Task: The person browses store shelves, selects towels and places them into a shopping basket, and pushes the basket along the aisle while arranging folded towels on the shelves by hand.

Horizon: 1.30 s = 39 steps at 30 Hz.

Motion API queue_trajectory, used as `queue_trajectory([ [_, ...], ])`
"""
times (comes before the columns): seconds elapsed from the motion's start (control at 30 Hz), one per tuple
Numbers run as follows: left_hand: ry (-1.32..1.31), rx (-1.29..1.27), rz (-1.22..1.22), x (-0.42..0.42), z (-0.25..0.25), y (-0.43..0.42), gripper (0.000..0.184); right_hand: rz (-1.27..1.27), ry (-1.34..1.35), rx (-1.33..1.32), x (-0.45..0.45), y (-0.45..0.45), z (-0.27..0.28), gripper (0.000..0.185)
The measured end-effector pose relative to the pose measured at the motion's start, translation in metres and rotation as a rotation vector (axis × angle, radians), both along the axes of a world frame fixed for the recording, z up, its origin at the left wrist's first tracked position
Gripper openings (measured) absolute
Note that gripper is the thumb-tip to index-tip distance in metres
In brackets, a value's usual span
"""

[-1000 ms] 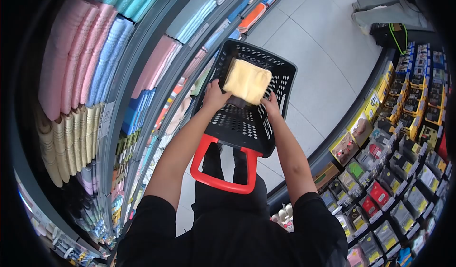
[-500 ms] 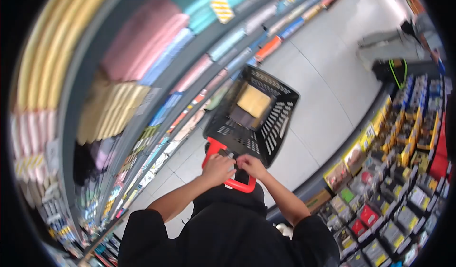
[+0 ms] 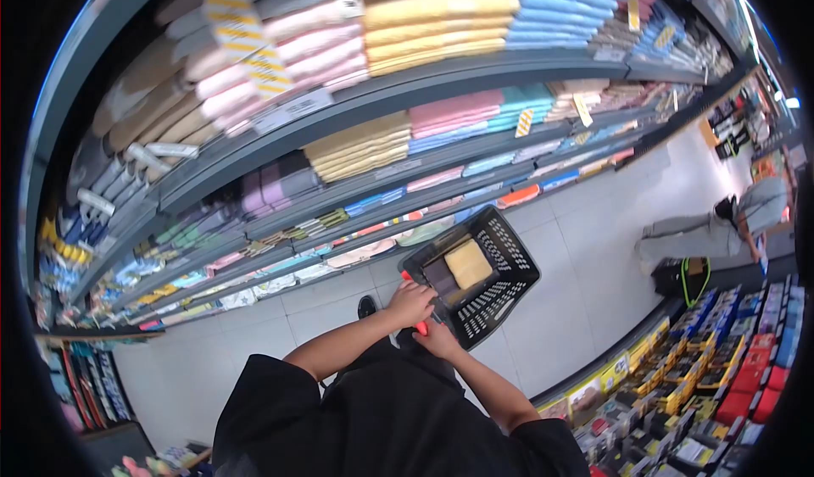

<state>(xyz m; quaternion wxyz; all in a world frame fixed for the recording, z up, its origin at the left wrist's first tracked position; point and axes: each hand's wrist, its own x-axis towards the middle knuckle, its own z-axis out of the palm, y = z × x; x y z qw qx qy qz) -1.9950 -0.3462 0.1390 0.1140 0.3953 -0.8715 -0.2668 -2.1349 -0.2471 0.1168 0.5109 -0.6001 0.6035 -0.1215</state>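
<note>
My left hand is closed round the red handle of a black shopping basket. My right hand grips the same handle just below it, its fingers partly hidden. The perforated black basket stands tilted on the floor beyond my hands. Inside it lies a folded pale yellow towel, with a dark grey folded cloth beside it.
Shelves of folded towels run along the left and top. Packaged goods fill a low display at the right. A person in grey stands farther along the aisle beside a dark bag with a green strap.
My view has turned left, so more of the towel shelves shows and the basket appears lower. My hands, close together before, now sit slightly apart on the handle.
</note>
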Motion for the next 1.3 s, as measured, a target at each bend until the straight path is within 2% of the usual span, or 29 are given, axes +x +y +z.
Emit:
queue_trajectory([
  [0.1,-0.168,0.103,0.049,0.029,0.003,0.017,0.021,-0.032,-0.022,-0.002,0.009,0.001,0.000,0.049],
  [0.2,0.026,0.056,0.153,0.049,-0.003,0.033,0.027,-0.042,-0.014,-0.067,0.016,0.004,-0.008,0.040],
  [0.3,0.138,-0.023,0.215,0.053,-0.013,0.044,0.032,-0.069,-0.013,0.022,0.023,0.007,-0.013,0.039],
  [0.4,0.141,-0.002,0.231,0.060,-0.016,0.052,0.036,-0.124,-0.007,-0.040,0.033,0.014,-0.011,0.035],
  [0.5,0.092,0.074,0.164,0.074,-0.016,0.053,0.040,-0.105,0.245,-0.096,0.045,0.021,-0.001,0.034],
  [0.6,0.091,0.097,0.137,0.094,-0.011,0.060,0.046,-0.095,0.396,-0.258,0.061,0.036,0.014,0.033],
  [0.7,0.046,0.142,0.148,0.115,-0.001,0.078,0.053,-0.122,0.466,-0.267,0.079,0.045,0.006,0.041],
  [0.8,0.041,0.078,0.167,0.134,-0.008,0.102,0.058,-0.102,0.455,-0.265,0.096,0.054,0.017,0.036],
  [0.93,0.030,0.079,0.243,0.152,-0.001,0.136,0.071,-0.068,0.380,-0.239,0.110,0.064,-0.013,0.032],
  [1.03,0.036,0.111,0.284,0.162,0.000,0.146,0.067,-0.081,0.216,-0.119,0.124,0.071,-0.004,0.032],
  [1.1,0.169,0.190,0.332,0.165,-0.015,0.146,0.066,-0.009,0.321,-0.229,0.126,0.071,-0.025,0.034],
  [1.17,0.288,0.362,0.363,0.165,-0.020,0.135,0.065,-0.016,0.266,-0.134,0.140,0.068,0.004,0.028],
  [1.3,0.257,0.384,0.399,0.158,-0.044,0.110,0.062,-0.155,0.037,0.051,0.140,0.055,-0.022,0.024],
])
